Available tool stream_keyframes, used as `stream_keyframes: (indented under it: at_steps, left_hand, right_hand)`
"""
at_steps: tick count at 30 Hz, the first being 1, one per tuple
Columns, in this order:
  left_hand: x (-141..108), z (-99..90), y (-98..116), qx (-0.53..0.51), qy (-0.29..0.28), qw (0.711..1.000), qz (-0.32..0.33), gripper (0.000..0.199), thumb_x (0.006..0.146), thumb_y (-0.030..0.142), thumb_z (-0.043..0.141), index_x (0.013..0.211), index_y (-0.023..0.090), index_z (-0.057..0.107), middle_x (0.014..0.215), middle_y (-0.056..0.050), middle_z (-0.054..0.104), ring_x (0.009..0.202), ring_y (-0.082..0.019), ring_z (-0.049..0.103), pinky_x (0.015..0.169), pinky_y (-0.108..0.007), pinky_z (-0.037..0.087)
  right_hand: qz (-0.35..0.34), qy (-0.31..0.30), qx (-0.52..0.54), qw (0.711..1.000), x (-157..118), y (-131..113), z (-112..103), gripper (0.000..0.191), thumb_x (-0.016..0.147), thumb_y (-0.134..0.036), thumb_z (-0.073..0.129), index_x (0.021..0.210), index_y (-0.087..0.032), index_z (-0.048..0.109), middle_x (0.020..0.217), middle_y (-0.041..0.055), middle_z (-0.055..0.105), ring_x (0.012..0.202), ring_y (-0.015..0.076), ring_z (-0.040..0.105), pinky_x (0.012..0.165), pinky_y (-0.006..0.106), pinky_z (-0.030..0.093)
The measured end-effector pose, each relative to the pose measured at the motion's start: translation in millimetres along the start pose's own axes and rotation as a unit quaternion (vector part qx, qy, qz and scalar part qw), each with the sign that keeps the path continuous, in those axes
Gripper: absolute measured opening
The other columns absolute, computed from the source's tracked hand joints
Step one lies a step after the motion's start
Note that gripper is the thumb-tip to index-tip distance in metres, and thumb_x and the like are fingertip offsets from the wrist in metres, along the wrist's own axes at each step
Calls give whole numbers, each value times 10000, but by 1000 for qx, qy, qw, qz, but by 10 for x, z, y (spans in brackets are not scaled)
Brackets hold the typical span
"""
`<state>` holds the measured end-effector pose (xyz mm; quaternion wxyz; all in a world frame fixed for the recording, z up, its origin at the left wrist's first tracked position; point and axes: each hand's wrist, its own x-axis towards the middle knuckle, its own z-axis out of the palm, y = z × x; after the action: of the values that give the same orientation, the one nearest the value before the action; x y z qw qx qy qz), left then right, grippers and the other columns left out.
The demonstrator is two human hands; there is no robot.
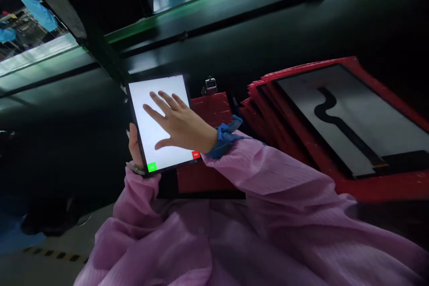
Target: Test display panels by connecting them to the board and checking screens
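A lit tablet (pixel 142 91) shows a white screen with a green box at its lower left corner and a red one at its lower right. My left hand (pixel 135 145) grips its left edge, with most of the fingers hidden behind or beside the frame. Over the middle of the screen lies my right hand (pixel 186 127), palm down, fingers spread and holding nothing. Whether that palm presses on the glass or hovers just above it, I cannot tell.
Right of the tablet, a display panel (pixel 301 98) with a dark ribbon cable rests on stacked red padded sheets (pixel 362 187). Another red sheet (pixel 208 178) lies under the tablet. A small metal object (pixel 210 85) stands behind. A dark post (pixel 100 53) rises at the back left.
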<state>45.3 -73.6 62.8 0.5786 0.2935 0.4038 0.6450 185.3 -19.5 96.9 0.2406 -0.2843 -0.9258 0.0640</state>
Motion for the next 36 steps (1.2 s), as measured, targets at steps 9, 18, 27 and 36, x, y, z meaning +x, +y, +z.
stream_keyframes:
  at_steps: [9, 18, 27, 36]
  left_hand:
    - [-6, 34, 30, -5, 49, 999, 9, 603, 966, 637, 375, 1240, 179, 657, 1232, -110, 702, 1274, -283, 612, 1049, -419, 528]
    - [-150, 177, 142, -49, -39, 996, -58, 717, 975, 717, 242, 1312, 226, 640, 1309, -110, 680, 1294, -335, 605, 1005, -527, 559]
    - [-151, 113, 193, -30, 13, 997, -64, 539, 940, 640, 478, 1178, 215, 709, 1202, -89, 738, 1149, -319, 694, 951, -482, 601]
    - [-307, 632, 43, 75, 10, 987, -143, 536, 810, 311, 719, 1333, 275, 612, 1367, 2, 664, 1375, -279, 545, 1181, -453, 446]
  right_hand:
    - [0, 4, 13, 1000, 34, -72, -171, 314, 1039, -151, 404, 1228, -145, 655, 1221, 113, 652, 1122, 244, 585, 769, 344, 542]
    - [86, 103, -6, 991, -148, 490, -325, 511, 927, -97, 431, 1404, -216, 569, 1420, 155, 507, 1329, 373, 427, 1034, 646, 443]
    - [133, 137, 38, 981, -73, 558, -566, 434, 1004, -233, 398, 1409, -225, 555, 1415, 118, 550, 1301, 299, 498, 1124, 527, 440]
    - [142, 63, 239, 959, 56, 774, -368, 622, 1042, -532, 385, 1525, -143, 410, 1444, 170, 560, 1311, 254, 559, 1099, 458, 460]
